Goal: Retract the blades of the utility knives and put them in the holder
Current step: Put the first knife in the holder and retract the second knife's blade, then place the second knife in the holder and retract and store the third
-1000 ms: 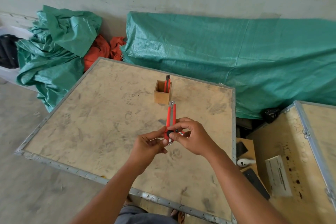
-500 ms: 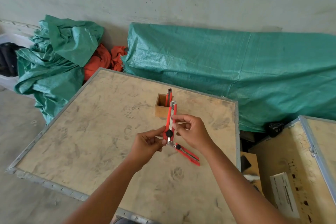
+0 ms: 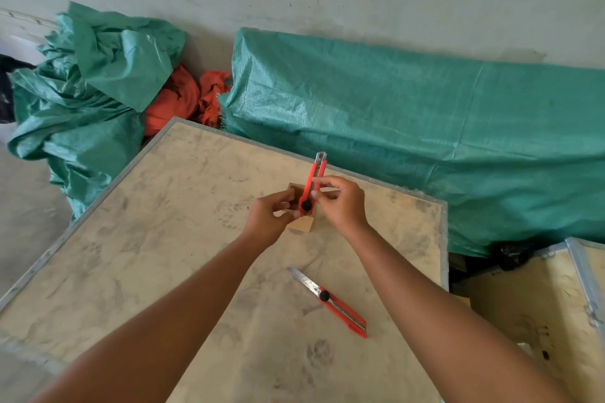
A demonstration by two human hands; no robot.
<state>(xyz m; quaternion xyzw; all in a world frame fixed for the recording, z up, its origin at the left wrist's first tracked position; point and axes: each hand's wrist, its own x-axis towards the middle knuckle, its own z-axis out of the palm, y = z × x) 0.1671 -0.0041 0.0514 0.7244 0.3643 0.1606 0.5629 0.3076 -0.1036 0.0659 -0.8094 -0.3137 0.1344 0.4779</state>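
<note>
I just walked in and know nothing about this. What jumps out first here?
Two hands, left hand and right hand, hold a red knife upright over a small wooden holder at the middle of a scuffed board. Nearer the person, a second knife lies flat on the board with its blade out. Behind, a big green tarp fills the wall side.

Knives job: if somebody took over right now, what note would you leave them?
Left hand: pinching the bottom of the held knife.
Right hand: gripping its middle; the knife is upright over the wooden holder.
Second knife: lying on the table, blade out.
Done: the held knife's blade looks retracted.
Left: put it in the holder, then retract and store the second knife.
</note>
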